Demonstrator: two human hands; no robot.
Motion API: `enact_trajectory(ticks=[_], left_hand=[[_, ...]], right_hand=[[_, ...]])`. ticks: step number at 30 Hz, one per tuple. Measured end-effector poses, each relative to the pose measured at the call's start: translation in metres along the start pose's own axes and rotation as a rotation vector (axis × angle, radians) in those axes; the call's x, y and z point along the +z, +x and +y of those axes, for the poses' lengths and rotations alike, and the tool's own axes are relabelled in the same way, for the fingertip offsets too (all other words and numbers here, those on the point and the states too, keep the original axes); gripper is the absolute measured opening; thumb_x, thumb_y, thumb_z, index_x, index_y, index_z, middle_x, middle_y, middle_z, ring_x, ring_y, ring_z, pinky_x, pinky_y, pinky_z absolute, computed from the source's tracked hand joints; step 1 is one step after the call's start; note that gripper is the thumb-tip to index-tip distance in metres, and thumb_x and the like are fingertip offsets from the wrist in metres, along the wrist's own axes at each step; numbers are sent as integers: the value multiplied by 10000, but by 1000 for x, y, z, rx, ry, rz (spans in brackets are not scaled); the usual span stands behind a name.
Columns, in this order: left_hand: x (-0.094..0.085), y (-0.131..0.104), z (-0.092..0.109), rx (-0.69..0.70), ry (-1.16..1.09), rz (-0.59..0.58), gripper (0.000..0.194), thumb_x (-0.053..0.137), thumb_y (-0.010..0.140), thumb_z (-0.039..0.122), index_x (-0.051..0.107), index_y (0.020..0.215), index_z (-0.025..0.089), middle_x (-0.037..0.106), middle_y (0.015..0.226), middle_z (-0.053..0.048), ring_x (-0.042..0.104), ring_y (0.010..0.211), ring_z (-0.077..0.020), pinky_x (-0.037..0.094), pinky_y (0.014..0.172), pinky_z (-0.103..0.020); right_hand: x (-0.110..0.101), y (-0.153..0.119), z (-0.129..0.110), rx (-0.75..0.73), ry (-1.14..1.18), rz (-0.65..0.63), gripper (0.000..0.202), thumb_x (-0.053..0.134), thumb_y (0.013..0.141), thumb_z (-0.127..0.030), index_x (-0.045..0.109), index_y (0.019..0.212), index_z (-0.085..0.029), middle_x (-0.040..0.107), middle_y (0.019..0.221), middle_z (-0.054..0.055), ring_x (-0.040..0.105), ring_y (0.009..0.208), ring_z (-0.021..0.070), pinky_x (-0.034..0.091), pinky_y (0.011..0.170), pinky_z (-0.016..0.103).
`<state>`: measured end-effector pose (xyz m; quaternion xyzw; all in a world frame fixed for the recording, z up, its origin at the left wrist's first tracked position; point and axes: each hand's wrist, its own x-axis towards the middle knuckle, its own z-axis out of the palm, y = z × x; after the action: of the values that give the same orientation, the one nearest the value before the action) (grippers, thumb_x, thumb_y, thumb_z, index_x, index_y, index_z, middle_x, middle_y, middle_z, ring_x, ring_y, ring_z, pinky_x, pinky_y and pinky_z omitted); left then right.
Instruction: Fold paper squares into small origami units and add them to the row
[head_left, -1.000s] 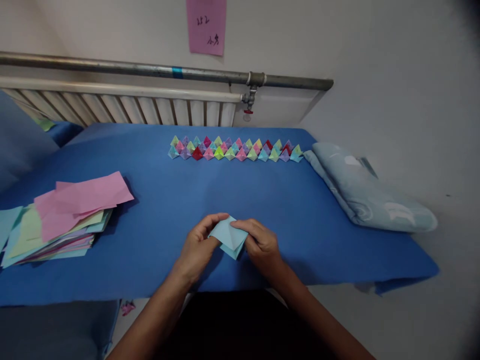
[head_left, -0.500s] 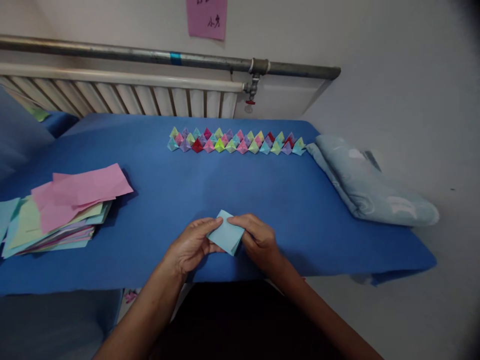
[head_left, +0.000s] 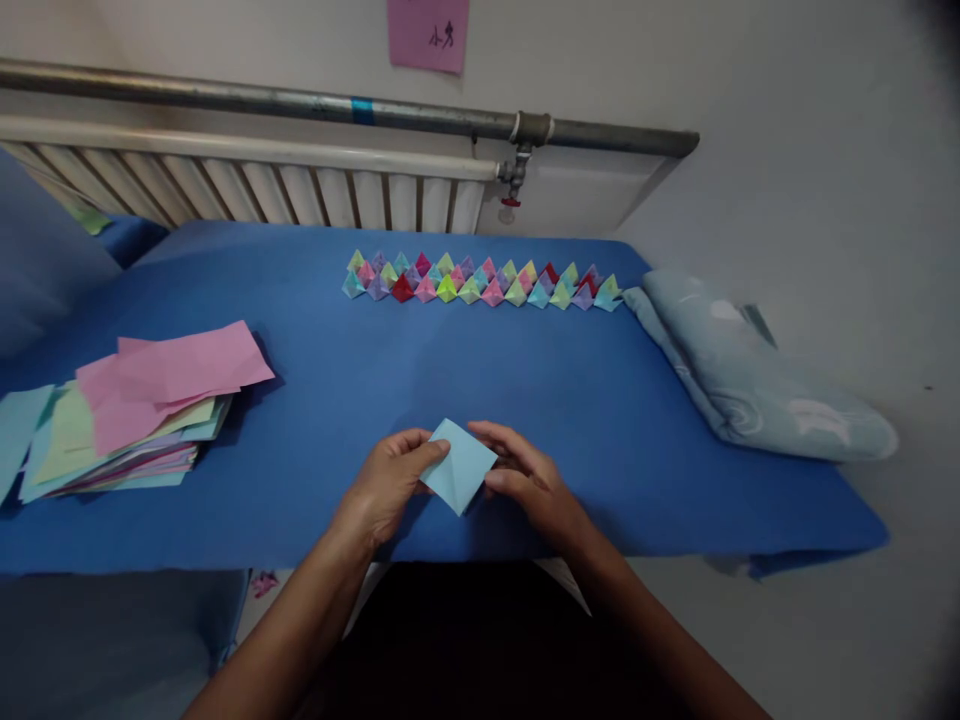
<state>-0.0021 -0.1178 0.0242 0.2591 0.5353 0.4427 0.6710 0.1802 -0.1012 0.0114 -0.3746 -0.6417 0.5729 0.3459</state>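
A light blue square of folded paper (head_left: 461,468) is held up with one corner toward me, just above the blue-covered table. My left hand (head_left: 390,485) pinches its left side, thumb on top and fingers beneath. At the right corner, my right hand (head_left: 534,485) has its thumb and index finger apart, close around the paper's edge. Whether its other fingers touch the underside is hidden. Beyond the hands stand rows of small folded paper pieces (head_left: 469,290) in many colours.
To the left lies a stack of coloured paper sheets (head_left: 187,365) with pink on top. A folded pale blue blanket (head_left: 757,370) rests at the right. The blue-covered table (head_left: 337,370) reaches back to a white radiator (head_left: 262,195) and a metal pipe (head_left: 285,100).
My right hand has loosened from the paper's upper edge, its thumb and index finger spreading apart. My left hand still pinches the paper. The whole view has shifted slightly.
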Motion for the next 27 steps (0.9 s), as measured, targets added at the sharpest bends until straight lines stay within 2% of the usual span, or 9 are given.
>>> enact_trajectory(ticks=[3,5,9,12,16,19,27], left_hand=[[3,-6,0,52,68,-22,247,706,726,377,654,783,142,631,644,-4,553,563,-106,438,580,-234],[4,-12,1,125,176,-35,241,668,760,390,663,799,152,634,654,1,547,578,-110,423,585,-233],[8,-25,6,328,462,-32,202,607,809,374,692,822,190,641,706,17,552,653,-122,416,629,-229],[11,-31,8,409,578,-50,178,602,819,351,706,889,225,668,748,21,568,674,-128,421,640,-228],[11,-34,8,488,633,-26,140,621,816,325,715,869,236,673,735,19,565,653,-123,419,618,-223],[10,-35,6,527,653,-2,118,624,817,306,715,851,239,675,727,21,565,648,-118,420,618,-221],[9,-41,5,579,739,-36,111,600,846,278,699,819,235,660,702,30,549,623,-106,407,609,-220]], right_hand=[[3,1,-2,53,88,39,432,572,814,-304,560,1241,-235,675,1004,54,616,708,136,515,595,262],[5,1,-5,64,78,70,392,588,825,-328,585,1204,-225,685,961,44,627,732,140,516,616,260],[6,0,-11,6,-11,64,190,602,839,-308,685,985,-220,696,852,5,633,756,139,520,704,273],[6,-1,-10,-26,-33,102,139,605,836,-297,697,905,-219,676,763,-17,618,696,125,516,677,258],[7,-2,-6,-48,-22,134,117,619,828,-307,693,864,-223,654,712,-25,594,643,116,512,644,251],[7,-4,-6,-75,-36,126,91,625,829,-290,692,846,-230,663,746,-22,609,693,120,516,679,254],[2,-7,-29,-287,-196,120,133,644,855,-287,706,967,-250,693,888,12,647,822,143,542,752,291]])
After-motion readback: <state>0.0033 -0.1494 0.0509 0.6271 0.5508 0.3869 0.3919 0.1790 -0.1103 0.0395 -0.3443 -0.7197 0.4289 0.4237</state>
